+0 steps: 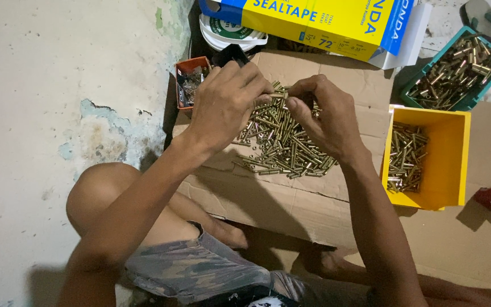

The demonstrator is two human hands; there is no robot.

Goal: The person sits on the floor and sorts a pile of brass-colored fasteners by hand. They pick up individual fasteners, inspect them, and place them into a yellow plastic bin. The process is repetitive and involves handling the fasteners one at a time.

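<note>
Both hands pinch small brass pins over the pile (282, 142) on flat cardboard (313, 204): left hand (225, 105) and right hand (325, 116) curled knuckles-up, fingertips meeting. Right of them, a yellow bin (450, 165) holds more shiny pins.

light: moderate, even, from above | shadows: soft and dark under the forearms, on the cardboard sheet (313, 210) and beside the yellow bin (450, 165) | glare: faint glints on the pile of brass pins (282, 145) | focus: sharp at centre, pale wall (41, 113) slightly soft | edges: mild wide-angle stretch
</note>
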